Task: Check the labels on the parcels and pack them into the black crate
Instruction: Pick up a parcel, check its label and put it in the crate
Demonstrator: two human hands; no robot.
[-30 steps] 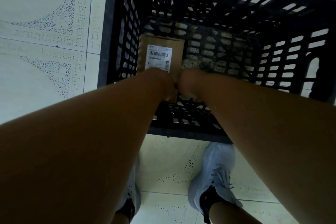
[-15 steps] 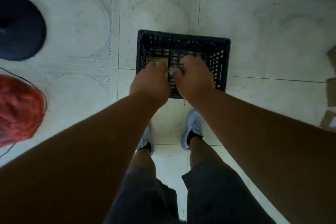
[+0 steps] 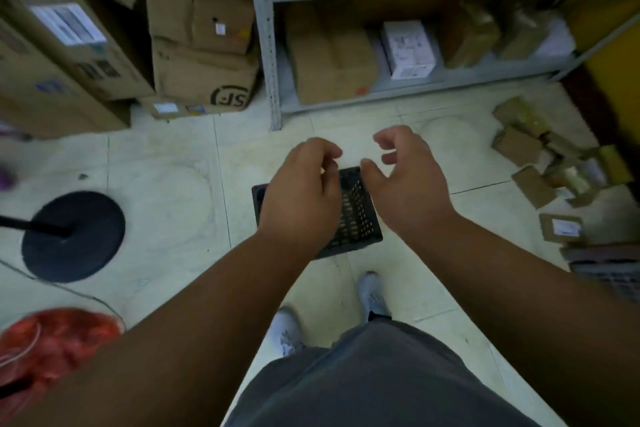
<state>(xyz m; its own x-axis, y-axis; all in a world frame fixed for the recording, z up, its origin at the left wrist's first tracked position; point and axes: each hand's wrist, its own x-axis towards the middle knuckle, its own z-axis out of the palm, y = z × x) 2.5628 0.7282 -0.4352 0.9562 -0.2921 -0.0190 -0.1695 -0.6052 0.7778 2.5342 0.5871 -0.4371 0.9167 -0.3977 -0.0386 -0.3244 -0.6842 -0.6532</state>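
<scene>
The black crate (image 3: 356, 215) stands on the tiled floor in front of my feet, mostly covered by my hands. My left hand (image 3: 301, 194) hangs high above it, fingers loosely curled, holding nothing. My right hand (image 3: 405, 180) is beside it, fingers spread and relaxed, also empty. The crate's inside is hidden from here. Several small brown parcels (image 3: 533, 163) lie in a heap on the floor at the right, and one with a white label (image 3: 562, 229) lies nearer to me.
A grey metal shelf (image 3: 266, 45) with boxes stands behind the crate. Stacked cardboard boxes (image 3: 204, 73) fill the far left. A black round stand base (image 3: 72, 236) and a red mesh bag (image 3: 55, 343) are at my left. Another crate's edge (image 3: 609, 270) shows at right.
I have stood up: the view rose from inside the crate to the whole room. Both hands lifted out of the crate empty and opened, leaving the labelled parcel inside.
</scene>
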